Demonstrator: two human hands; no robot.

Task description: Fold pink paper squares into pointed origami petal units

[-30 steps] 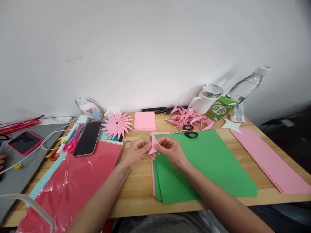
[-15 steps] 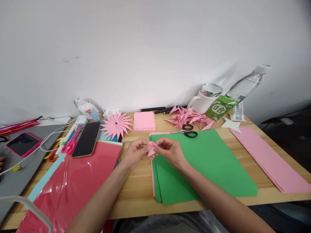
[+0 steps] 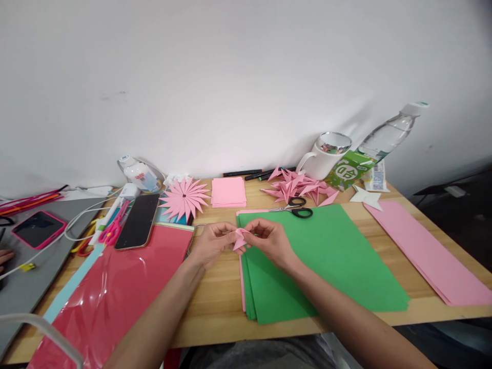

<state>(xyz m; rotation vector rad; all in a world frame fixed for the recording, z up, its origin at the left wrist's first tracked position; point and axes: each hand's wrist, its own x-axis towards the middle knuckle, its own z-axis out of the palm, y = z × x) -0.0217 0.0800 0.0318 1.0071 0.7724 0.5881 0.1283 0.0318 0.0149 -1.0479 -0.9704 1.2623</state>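
A small folded piece of pink paper [image 3: 240, 239] is pinched between my two hands, above the left edge of the green paper stack [image 3: 326, 266]. My left hand [image 3: 215, 243] is closed on its left side, and my right hand [image 3: 268, 238] grips it from the right with thumb and fingers. Parts of the folds are hidden by the fingertips. Behind the hands lie a stack of pink paper squares [image 3: 228, 192], a many-pointed pink paper star [image 3: 184, 196] and a heap of folded pink paper pieces [image 3: 294, 185]. Black-handled scissors [image 3: 301, 211] rest on the green stack's far edge.
Long pink sheets [image 3: 426, 251] lie at the right. A white mug [image 3: 321, 159], a green box [image 3: 348, 169] and a tilted water bottle [image 3: 394, 132] stand by the wall. At left are a phone [image 3: 137, 221], red plastic-wrapped paper [image 3: 115, 292] and another person's hand [image 3: 5, 257].
My hands stay in nearly the same place, with the pink paper shifted very slightly between the fingers. At the far left, more of the other person's hand has come into view.
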